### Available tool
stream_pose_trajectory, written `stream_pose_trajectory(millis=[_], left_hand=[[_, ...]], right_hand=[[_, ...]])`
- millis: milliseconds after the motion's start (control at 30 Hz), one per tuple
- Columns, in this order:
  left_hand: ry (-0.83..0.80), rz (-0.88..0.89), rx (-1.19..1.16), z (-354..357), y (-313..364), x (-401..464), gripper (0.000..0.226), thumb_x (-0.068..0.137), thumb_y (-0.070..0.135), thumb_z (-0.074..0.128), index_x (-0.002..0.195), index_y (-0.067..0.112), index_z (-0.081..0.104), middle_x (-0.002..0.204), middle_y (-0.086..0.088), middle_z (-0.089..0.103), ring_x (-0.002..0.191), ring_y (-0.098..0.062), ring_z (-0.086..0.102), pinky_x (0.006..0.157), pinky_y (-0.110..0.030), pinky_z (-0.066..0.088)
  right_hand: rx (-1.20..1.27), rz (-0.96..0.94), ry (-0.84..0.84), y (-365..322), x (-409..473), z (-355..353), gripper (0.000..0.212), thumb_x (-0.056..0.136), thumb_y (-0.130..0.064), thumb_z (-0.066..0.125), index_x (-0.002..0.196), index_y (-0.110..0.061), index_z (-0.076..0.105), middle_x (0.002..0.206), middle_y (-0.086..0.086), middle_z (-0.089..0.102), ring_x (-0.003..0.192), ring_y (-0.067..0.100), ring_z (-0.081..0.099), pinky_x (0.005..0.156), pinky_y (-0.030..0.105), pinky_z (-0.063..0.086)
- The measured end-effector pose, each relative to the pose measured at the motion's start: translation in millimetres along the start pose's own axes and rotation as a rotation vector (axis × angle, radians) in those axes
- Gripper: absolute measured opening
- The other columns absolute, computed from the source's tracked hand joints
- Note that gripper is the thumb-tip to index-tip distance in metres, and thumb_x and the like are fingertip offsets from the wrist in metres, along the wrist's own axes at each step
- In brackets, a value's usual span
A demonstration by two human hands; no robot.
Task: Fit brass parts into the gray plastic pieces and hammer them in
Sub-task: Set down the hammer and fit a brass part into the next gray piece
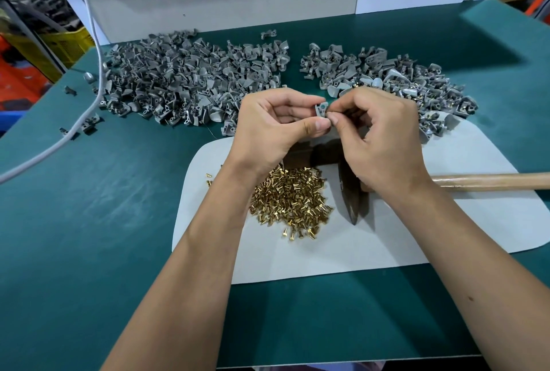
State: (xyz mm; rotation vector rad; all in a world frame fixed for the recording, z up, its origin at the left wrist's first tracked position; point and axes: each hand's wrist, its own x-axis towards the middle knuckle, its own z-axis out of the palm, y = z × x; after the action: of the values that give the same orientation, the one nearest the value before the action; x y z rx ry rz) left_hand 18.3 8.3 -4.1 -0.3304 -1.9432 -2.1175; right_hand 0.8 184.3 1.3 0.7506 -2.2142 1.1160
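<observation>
My left hand (pixel 273 123) pinches a small gray plastic piece (pixel 321 108) between thumb and fingers, above the white mat (pixel 416 236). My right hand (pixel 381 132) meets it from the right, its thumb and forefinger pinched at the piece's lower edge; whatever they hold is too small to see. Below my hands a heap of brass parts (pixel 291 201) lies on the mat. A hammer rests beside it, its dark head (pixel 351 198) partly under my right hand and its wooden handle (pixel 491 181) running off to the right.
A large pile of gray plastic pieces (pixel 184 79) covers the green table (pixel 89 207) at the back left, and a second pile (pixel 401 82) with brass glints lies at the back right. A gray cable (pixel 89 43) trails along the left side. White panels stand behind.
</observation>
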Motion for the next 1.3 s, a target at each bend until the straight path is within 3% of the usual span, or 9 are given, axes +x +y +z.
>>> stream_pose_trajectory(millis=[267, 433, 533, 600, 700, 767, 967, 1100, 1300], left_hand=[[0.015, -0.002, 0.032, 3, -1, -2, 0.028, 0.072, -0.01, 0.084, 0.095, 0.003, 0.074, 0.082, -0.009, 0.078, 0.074, -0.021, 0.076, 0.071, -0.029, 0.063], [0.094, 0.032, 0.292, 11, -3, -1, 0.025, 0.071, -0.001, 0.089, 0.09, 0.006, 0.075, 0.091, -0.009, 0.078, 0.087, -0.019, 0.077, 0.083, -0.033, 0.062], [0.122, 0.022, 0.464, 10, -4, 0, 0.022, 0.072, 0.007, 0.09, 0.083, 0.019, 0.076, 0.101, 0.0, 0.078, 0.101, 0.002, 0.07, 0.096, -0.02, 0.053], [0.144, -0.053, 0.496, 5, -5, 2, 0.021, 0.073, 0.01, 0.09, 0.08, 0.023, 0.076, 0.108, -0.001, 0.076, 0.104, 0.007, 0.067, 0.098, -0.015, 0.049], [0.171, -0.164, 0.458, 0, -6, 2, 0.015, 0.073, 0.011, 0.091, 0.081, 0.019, 0.08, 0.114, -0.007, 0.075, 0.11, -0.002, 0.068, 0.105, -0.033, 0.052], [0.16, -0.187, 0.44, 0, -5, 2, 0.014, 0.073, 0.01, 0.09, 0.081, 0.017, 0.081, 0.114, -0.009, 0.075, 0.113, -0.003, 0.068, 0.107, -0.037, 0.051], [0.133, -0.219, 0.434, -4, 2, 0, 0.019, 0.071, 0.009, 0.091, 0.086, 0.016, 0.081, 0.122, -0.007, 0.072, 0.117, -0.002, 0.065, 0.108, -0.037, 0.05], [0.125, -0.207, 0.458, -5, 3, 0, 0.014, 0.074, 0.005, 0.089, 0.083, 0.009, 0.08, 0.121, -0.01, 0.072, 0.118, -0.004, 0.064, 0.109, -0.04, 0.048], [0.096, -0.217, 0.46, -2, 4, 1, 0.01, 0.077, -0.001, 0.084, 0.083, 0.003, 0.078, 0.109, -0.01, 0.074, 0.117, -0.005, 0.065, 0.105, -0.039, 0.052]], right_hand=[[0.142, 0.135, -0.063, 1, 2, -1, 0.005, 0.091, -0.011, 0.072, 0.092, -0.014, 0.076, 0.084, -0.005, 0.072, 0.08, 0.008, 0.068, 0.075, 0.023, 0.055], [0.137, 0.205, -0.2, 4, 11, -14, 0.009, 0.093, -0.012, 0.072, 0.096, -0.013, 0.08, 0.086, -0.006, 0.075, 0.083, 0.009, 0.07, 0.081, 0.032, 0.056], [0.078, 0.153, -0.258, 8, 18, -36, 0.011, 0.094, -0.02, 0.072, 0.087, -0.017, 0.079, 0.073, -0.011, 0.071, 0.07, 0.006, 0.065, 0.069, 0.028, 0.052], [-0.046, 0.175, -0.465, 13, 26, -55, 0.016, 0.091, -0.028, 0.077, 0.075, -0.023, 0.076, 0.063, -0.013, 0.069, 0.062, 0.004, 0.063, 0.062, 0.025, 0.052], [-0.258, 0.273, -0.925, 17, 29, -71, 0.02, 0.073, -0.046, 0.086, 0.079, -0.03, 0.075, 0.068, -0.017, 0.071, 0.064, -0.001, 0.066, 0.067, 0.029, 0.058], [-0.389, 0.281, -1.048, 17, 21, -67, 0.034, 0.063, -0.053, 0.09, 0.084, -0.032, 0.072, 0.073, -0.017, 0.069, 0.068, -0.001, 0.064, 0.064, 0.028, 0.053], [-0.314, 0.264, -1.009, 17, 5, -61, 0.027, 0.074, -0.037, 0.089, 0.08, -0.028, 0.065, 0.074, -0.029, 0.064, 0.067, -0.001, 0.059, 0.059, 0.024, 0.041], [-0.016, 0.323, -1.029, 10, 19, -76, 0.012, 0.091, -0.016, 0.076, 0.085, -0.019, 0.066, 0.075, -0.004, 0.072, 0.067, 0.013, 0.067, 0.067, 0.038, 0.057], [-0.082, 0.178, -0.539, -7, 37, -56, 0.034, 0.106, -0.028, 0.053, 0.072, -0.022, 0.054, 0.065, -0.002, 0.062, 0.059, 0.012, 0.055, 0.061, 0.037, 0.042]])
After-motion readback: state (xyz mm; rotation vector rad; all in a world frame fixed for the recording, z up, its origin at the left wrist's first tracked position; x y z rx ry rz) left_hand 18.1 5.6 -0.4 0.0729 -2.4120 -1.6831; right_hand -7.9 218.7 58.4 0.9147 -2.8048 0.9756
